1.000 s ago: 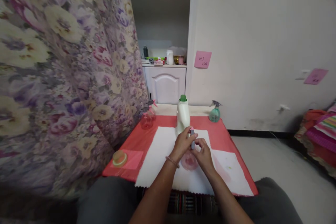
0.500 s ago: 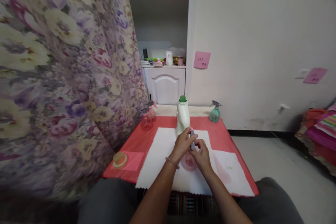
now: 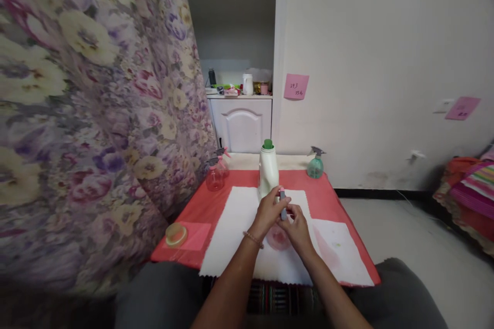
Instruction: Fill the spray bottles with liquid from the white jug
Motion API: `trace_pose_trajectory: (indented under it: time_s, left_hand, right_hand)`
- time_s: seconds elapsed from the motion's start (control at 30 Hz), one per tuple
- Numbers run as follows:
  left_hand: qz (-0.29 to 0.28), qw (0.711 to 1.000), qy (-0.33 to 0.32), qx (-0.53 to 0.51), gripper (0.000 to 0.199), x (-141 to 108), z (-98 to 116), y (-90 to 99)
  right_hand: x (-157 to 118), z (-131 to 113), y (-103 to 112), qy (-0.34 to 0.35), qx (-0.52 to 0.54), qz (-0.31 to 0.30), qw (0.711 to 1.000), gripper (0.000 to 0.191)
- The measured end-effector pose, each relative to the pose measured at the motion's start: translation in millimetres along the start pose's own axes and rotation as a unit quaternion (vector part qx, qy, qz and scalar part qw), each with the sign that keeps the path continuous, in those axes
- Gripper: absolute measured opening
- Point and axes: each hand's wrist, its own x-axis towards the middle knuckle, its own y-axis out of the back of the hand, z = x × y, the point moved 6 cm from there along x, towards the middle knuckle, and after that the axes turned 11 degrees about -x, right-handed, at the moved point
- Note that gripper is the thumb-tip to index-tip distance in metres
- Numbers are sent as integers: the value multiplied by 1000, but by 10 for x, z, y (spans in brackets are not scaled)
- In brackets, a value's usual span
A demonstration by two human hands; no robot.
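A clear pink spray bottle (image 3: 278,239) stands on the white cloth in front of me, partly covered by my hands. My left hand (image 3: 268,211), with a beaded bracelet at the wrist, is closed around its grey spray head (image 3: 283,206). Just below, my right hand (image 3: 297,226) has its fingers closed at the neck of the same bottle; the exact contact there is hidden. Right behind my left hand rises a pale green jug (image 3: 269,169) with a green cap (image 3: 268,143) on its top.
Two pink spray bottles (image 3: 215,179) stand at the table's back left, a green spray bottle (image 3: 315,167) at the back right. A roll of tape (image 3: 176,235) lies on pink paper (image 3: 198,236) at the left. White cloth (image 3: 224,252) covers the middle of the red table (image 3: 332,190).
The view has shifted very slightly. Both hands keep the same hold on the spray bottle, and nothing else has visibly moved.
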Motion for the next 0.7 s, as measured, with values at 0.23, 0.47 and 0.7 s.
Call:
trace_pose_trajectory:
  time_s: [0.23, 0.47, 0.7]
  left_hand:
    - [-3, 1000, -1, -1, 39, 6, -5, -18]
    - [-3, 1000, 3, -2, 40, -7, 10, -9]
    - [-7, 1000, 8, -4, 38, -9, 38, -21]
  right_hand:
    - [15, -5, 22, 6, 1, -14, 1000, 12]
    - [-13, -27, 20, 16, 10, -24, 1000, 25]
    - [3, 28, 19, -13, 1, -2, 1000, 15]
